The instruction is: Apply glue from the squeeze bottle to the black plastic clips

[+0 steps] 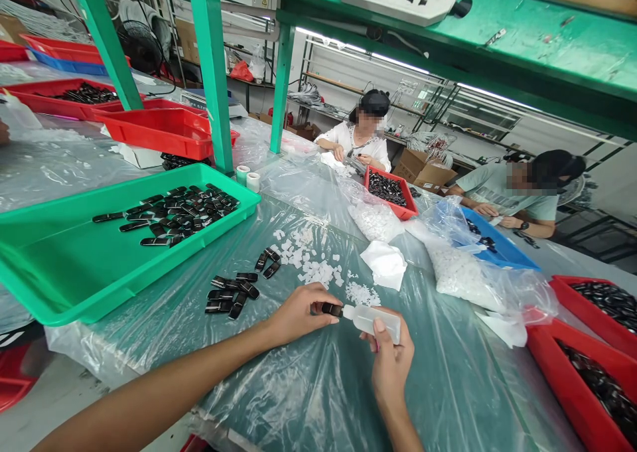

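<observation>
Between the thumb and fingers of my left hand (303,314) is a small black plastic piece (332,309). My right hand (391,352) grips a translucent squeeze bottle (375,322), tilted so that its nozzle meets the right end of the black piece. Left of my hands lies a loose group of similar black pieces (231,293) on the plastic-covered table (308,385). Beyond my fingers, small white pieces (308,259) are scattered, with a pile of finer white bits (362,294) near the bottle and a folded white tissue (384,265) behind it.
A green tray (64,266) with many black pieces stands at left. Red trays (592,385) line the right edge. Bags of white pieces (468,273) lie ahead. A green shelf post (212,74) rises at the back left; two people sit across the table.
</observation>
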Tool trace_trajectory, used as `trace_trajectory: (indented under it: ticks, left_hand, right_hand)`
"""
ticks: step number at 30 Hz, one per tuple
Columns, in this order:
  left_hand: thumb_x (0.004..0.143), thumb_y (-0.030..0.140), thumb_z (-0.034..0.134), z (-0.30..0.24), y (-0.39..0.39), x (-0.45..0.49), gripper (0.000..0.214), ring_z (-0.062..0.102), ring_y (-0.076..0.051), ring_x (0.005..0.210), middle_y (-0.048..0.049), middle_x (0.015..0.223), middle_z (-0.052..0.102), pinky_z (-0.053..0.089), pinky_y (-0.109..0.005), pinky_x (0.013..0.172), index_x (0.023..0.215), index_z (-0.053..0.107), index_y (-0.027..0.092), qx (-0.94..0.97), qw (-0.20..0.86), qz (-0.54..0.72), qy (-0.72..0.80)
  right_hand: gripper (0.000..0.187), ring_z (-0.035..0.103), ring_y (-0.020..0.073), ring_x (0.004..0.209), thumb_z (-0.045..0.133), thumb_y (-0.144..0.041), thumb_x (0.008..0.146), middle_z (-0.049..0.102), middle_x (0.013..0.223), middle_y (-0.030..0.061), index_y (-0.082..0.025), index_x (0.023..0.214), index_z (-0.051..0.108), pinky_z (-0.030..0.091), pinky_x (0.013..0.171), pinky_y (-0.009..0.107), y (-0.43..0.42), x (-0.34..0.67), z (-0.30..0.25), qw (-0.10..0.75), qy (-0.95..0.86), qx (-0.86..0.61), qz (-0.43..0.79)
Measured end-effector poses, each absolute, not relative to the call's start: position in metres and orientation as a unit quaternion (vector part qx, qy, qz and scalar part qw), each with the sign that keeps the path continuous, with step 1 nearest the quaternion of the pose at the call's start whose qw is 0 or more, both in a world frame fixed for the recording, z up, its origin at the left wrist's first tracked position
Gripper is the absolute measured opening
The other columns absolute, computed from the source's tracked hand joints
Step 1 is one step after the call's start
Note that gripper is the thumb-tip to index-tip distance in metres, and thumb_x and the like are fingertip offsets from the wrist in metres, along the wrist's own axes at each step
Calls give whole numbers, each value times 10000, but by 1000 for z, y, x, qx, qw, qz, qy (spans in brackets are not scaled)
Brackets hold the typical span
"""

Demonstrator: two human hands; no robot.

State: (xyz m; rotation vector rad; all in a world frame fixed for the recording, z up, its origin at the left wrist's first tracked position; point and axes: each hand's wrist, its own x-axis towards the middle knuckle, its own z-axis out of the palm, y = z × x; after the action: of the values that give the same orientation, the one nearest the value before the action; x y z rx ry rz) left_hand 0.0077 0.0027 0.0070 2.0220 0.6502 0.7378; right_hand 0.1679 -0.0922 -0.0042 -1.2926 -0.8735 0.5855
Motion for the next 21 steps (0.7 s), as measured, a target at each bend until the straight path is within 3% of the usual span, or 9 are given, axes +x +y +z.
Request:
trace_trajectory:
  ticks: [11,16,21]
  left_hand:
    - [760,301,650,4,0,10,174,519,-103,589,14,791,626,372,-182,533,861,590,173,806,446,268,284]
    - [770,317,640,6,-1,7,248,553,-121,635,-13,864,652,398,-187,553,975,608,181,819,446,250,261]
    - [865,266,510,7,0,7,262,607,-166,763,-51,937,683,427,-209,632,1084,634,194,828,449,243,230]
  right_hand:
    - [246,520,151,611,605,-378,768,576,705,11,-165,889,588,436,547,276,-96,167,-9,655,-412,-584,245]
    - [245,539,163,639,613,-382,762,590,735,18,-169,880,586,448,570,288,-97,168,-7,649,-422,-588,234]
    - [234,529,149,610,606,-384,772,588,711,8,-174,873,586,424,530,258,-96,170,-7,649,-425,-592,220]
